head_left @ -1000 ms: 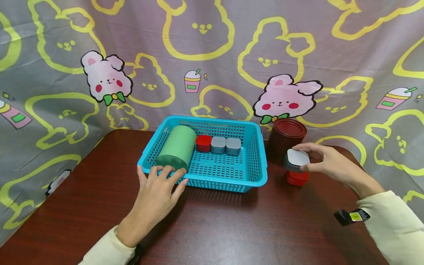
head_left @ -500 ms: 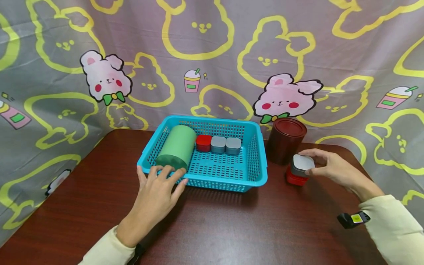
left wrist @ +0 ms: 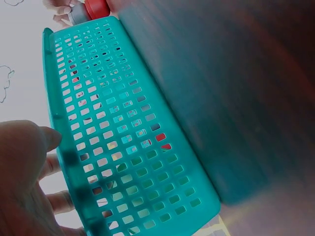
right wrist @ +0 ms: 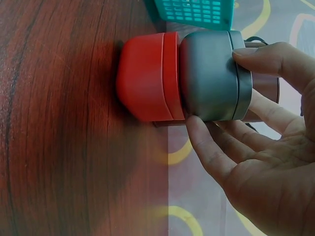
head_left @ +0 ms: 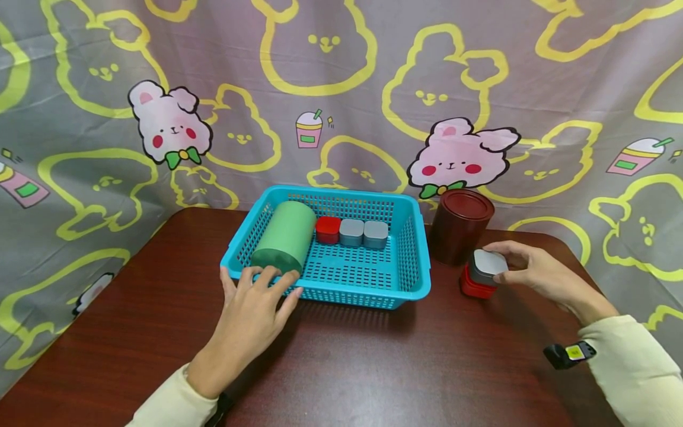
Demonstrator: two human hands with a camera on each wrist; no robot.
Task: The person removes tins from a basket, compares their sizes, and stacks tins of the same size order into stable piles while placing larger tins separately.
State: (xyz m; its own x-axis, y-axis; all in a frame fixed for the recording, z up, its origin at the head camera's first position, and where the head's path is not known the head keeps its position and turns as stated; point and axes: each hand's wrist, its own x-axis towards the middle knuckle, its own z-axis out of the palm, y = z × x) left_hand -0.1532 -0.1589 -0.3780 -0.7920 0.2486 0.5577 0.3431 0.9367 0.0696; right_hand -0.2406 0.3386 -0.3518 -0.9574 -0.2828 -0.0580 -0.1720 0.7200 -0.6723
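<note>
My right hand [head_left: 539, 276] pinches a small grey square tin [head_left: 488, 267] between thumb and fingers. The grey tin sits on top of a similar red tin [head_left: 476, 286], which stands on the table; the right wrist view shows the grey tin [right wrist: 211, 76] right against the red lid, slightly offset. My left hand [head_left: 251, 320] holds the near rim of a blue-green plastic basket [head_left: 347, 292], thumb outside and fingers over the edge. Inside the basket lie a green cylinder [head_left: 286, 234], a red tin [head_left: 328, 229] and two grey tins [head_left: 364, 233] in a row.
A dark red-brown round canister [head_left: 461, 228] stands behind the stacked tins, just right of the basket. A patterned curtain [head_left: 341, 89] hangs along the back of the brown table [head_left: 373, 367].
My right hand has moved slightly right and down, bringing the grey tin onto the red one. My left hand and the basket have stayed in place.
</note>
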